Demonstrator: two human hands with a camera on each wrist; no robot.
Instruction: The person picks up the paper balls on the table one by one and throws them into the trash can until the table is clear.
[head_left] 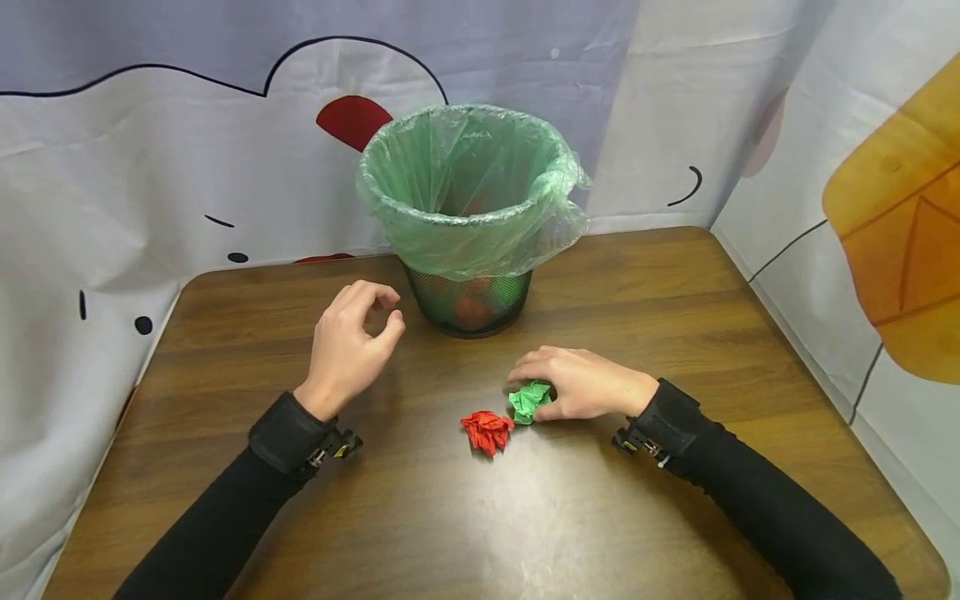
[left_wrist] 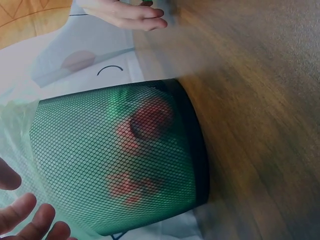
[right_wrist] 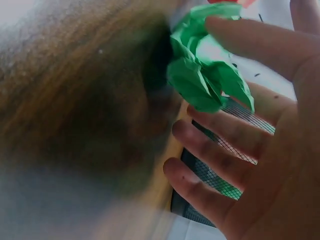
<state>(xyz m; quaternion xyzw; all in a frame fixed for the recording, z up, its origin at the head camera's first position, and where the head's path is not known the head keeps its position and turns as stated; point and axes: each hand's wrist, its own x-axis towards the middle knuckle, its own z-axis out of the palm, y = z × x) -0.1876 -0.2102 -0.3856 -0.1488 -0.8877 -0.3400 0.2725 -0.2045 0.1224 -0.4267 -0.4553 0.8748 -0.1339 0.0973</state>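
In the head view a crumpled green paper ball (head_left: pixel 529 402) lies within the curled fingers of my right hand (head_left: pixel 581 385). The right wrist view shows the thumb pressed on the green paper (right_wrist: pixel 200 75), with the index finger partly hidden behind it and the other fingers spread below. A crumpled red paper ball (head_left: pixel 487 432) rests on the table just left of the green one. My left hand (head_left: pixel 348 342) hovers in front of the bin, thumb and fingers loosely bent and apart, holding nothing. Its fingertips (left_wrist: pixel 37 220) show beside the bin in the left wrist view.
A black mesh waste bin (head_left: pixel 468 304) with a green plastic liner (head_left: pixel 480 242) stands at the table's back edge. Red crumpled pieces (left_wrist: pixel 150 117) show through its mesh. Printed curtains (head_left: pixel 187 167) border the wooden table (head_left: pixel 360 517) at the back and sides.
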